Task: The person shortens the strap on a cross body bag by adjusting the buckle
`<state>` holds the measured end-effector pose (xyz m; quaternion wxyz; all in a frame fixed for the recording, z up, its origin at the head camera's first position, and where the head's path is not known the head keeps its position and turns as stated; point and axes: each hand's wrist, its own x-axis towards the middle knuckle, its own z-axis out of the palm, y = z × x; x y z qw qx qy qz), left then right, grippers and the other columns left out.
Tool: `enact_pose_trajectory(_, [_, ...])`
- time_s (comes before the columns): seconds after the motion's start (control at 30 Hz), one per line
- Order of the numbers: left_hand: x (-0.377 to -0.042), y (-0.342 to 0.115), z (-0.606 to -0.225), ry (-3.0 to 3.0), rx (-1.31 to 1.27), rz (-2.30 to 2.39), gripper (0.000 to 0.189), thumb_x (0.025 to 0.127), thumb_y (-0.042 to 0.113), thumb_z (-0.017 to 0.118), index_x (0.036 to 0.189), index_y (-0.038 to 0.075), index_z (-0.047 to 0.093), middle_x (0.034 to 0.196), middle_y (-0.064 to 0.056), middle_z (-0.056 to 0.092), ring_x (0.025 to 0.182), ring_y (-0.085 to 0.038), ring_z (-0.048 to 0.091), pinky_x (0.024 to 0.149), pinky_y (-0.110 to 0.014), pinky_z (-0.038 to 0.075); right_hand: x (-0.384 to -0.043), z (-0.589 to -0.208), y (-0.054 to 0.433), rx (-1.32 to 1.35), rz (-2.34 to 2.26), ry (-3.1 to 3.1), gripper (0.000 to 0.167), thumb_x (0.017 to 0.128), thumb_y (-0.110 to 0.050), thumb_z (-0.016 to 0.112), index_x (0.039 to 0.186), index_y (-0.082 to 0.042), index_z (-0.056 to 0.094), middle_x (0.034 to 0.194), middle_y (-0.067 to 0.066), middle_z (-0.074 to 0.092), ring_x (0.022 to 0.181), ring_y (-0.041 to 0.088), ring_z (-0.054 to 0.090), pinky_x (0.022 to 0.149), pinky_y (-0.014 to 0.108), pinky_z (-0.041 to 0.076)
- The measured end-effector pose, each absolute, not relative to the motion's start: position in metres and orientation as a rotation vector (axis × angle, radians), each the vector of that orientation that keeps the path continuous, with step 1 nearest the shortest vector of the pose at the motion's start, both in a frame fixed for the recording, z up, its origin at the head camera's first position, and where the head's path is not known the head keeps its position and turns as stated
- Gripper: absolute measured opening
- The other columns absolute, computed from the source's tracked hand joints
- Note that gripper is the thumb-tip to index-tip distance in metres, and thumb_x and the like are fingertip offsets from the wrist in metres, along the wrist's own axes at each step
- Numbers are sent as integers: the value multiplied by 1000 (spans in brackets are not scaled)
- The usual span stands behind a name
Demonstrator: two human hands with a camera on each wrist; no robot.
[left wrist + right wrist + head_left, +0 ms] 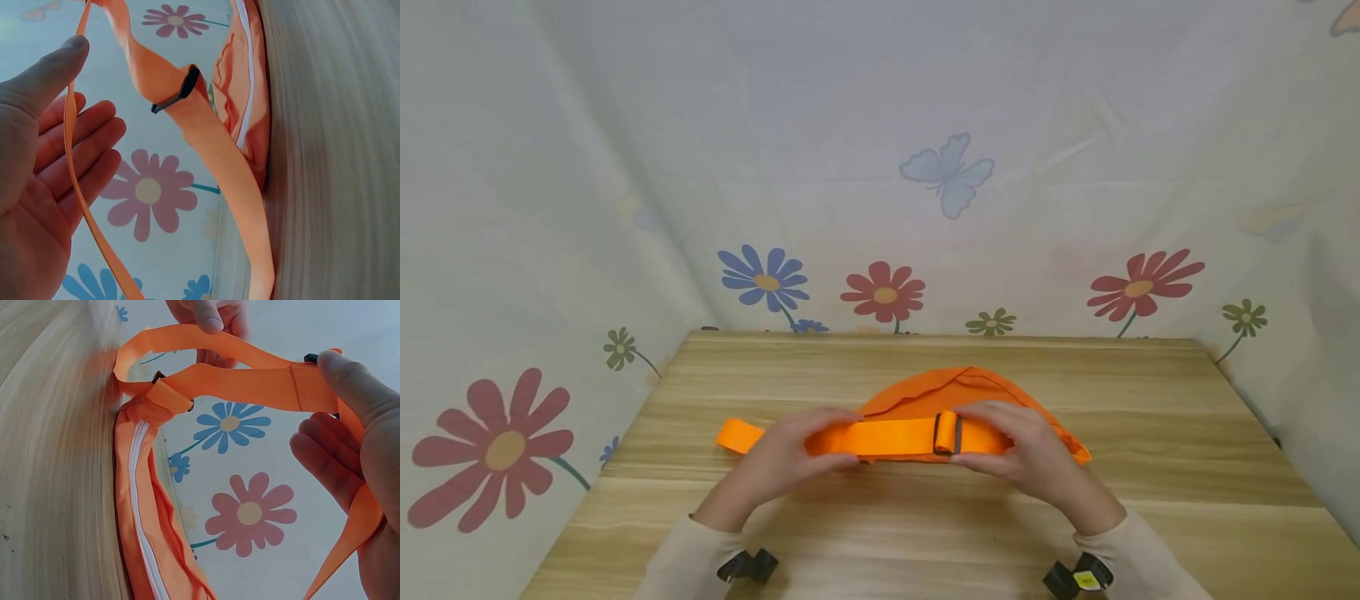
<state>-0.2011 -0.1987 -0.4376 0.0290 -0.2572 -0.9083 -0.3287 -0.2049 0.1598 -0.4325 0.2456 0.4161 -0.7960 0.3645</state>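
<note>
An orange bag (958,390) with a white zipper (142,531) lies on the table, its long orange webbing strap (895,437) raised in front of it. My left hand (782,450) holds the left part of the strap by its edges, thumb below and fingers above. On the right, my right hand (1030,446) grips the strap beside a dark slide buckle (947,433), its thumb at the buckle in the right wrist view. A second black buckle (178,94) sits on a strap length near the bag. A strap loop (741,435) sticks out left of my left hand.
The wood-grain table (1150,400) runs back to a pale curtain (820,125) printed with flowers and a butterfly. The same curtain stands along the left and right sides.
</note>
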Motion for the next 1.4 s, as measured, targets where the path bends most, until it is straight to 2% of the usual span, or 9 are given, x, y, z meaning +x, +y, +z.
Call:
enact_pose_trajectory(0.27, [-198,-213,-442,-2814,-762,-974,47,92,44,85,134,26,75,134,7,76,125,-23,71,108,-53,59,-206,-432,159,1149,991,-2178,54,96,-55,74,125,-10,76,114,4,82,100,21,76,96,11,55])
enact_pose_trajectory(0.4, [-197,-221,-443,-2830,-733,-954,46,93,44,85,133,24,75,134,4,76,125,-26,71,109,-55,58,-206,-431,159,1162,1007,-2172,49,93,-45,83,126,-10,76,114,4,81,99,19,76,93,13,56])
enact_pose_trajectory(0.6, [-202,-224,-444,-2851,-763,-926,45,93,40,85,133,22,74,134,3,76,124,-25,71,109,-53,58,-207,-431,158,1188,1018,-2150,47,90,-37,89,126,-10,75,112,5,81,97,20,75,92,11,56])
enact_pose_trajectory(0.87, [-209,-184,-435,-2845,-956,-1043,59,95,48,82,146,24,64,145,4,70,135,-22,65,115,-53,54,-206,-431,152,1162,1032,-2149,54,95,-56,74,124,-10,77,115,3,81,102,21,76,95,13,56])
enact_pose_trajectory(1.07, [-212,-135,-432,-2758,-1163,-1171,69,93,37,86,153,20,56,151,4,64,134,-19,64,116,-46,54,-205,-429,149,1187,1029,-2154,49,88,-37,90,126,-11,76,115,2,81,104,21,76,97,13,55])
enact_pose_trajectory(1.27, [-213,-112,-429,-2701,-1160,-1185,55,93,31,87,141,14,67,135,1,73,118,-16,65,108,-38,58,-205,-428,152,1201,1012,-2161,53,79,-19,98,126,-9,75,114,3,80,102,22,75,92,17,59])
enact_pose_trajectory(1.33, [-213,-111,-428,-2675,-1149,-1214,50,93,27,87,137,13,69,130,0,74,114,-17,65,106,-37,58,-205,-427,157,1203,984,-2195,52,81,-20,97,127,-10,75,116,3,80,103,21,75,91,22,61])
enact_pose_trajectory(1.4, [-213,-111,-427,-2656,-1136,-1245,47,94,26,87,136,13,69,128,0,74,113,-17,65,104,-36,58,-205,-427,163,1197,945,-2239,48,87,-30,92,128,-11,75,118,1,80,105,20,74,90,27,63])
